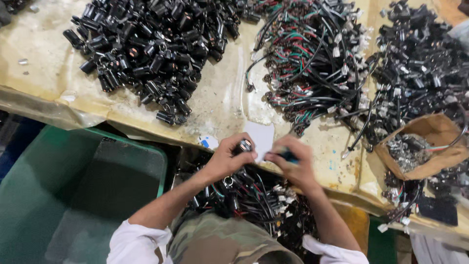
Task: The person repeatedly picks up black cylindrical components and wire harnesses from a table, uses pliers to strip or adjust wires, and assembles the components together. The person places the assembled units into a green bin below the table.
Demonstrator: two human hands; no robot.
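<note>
Left hand [228, 157] pinches small black cylinder [244, 145]; right hand [294, 161] clasps blue-tipped tool [288, 156].

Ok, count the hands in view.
2: the left hand pinches a small black cylinder; the right hand grips a blue-tipped tool. Others may be out of frame.

cylinder pile [151, 49] table-left | wire bundle [312, 58] right | bin [73, 190] below

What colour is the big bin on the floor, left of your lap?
Green: the large plastic bin has a green rim and walls, clearest in the head view.
</note>
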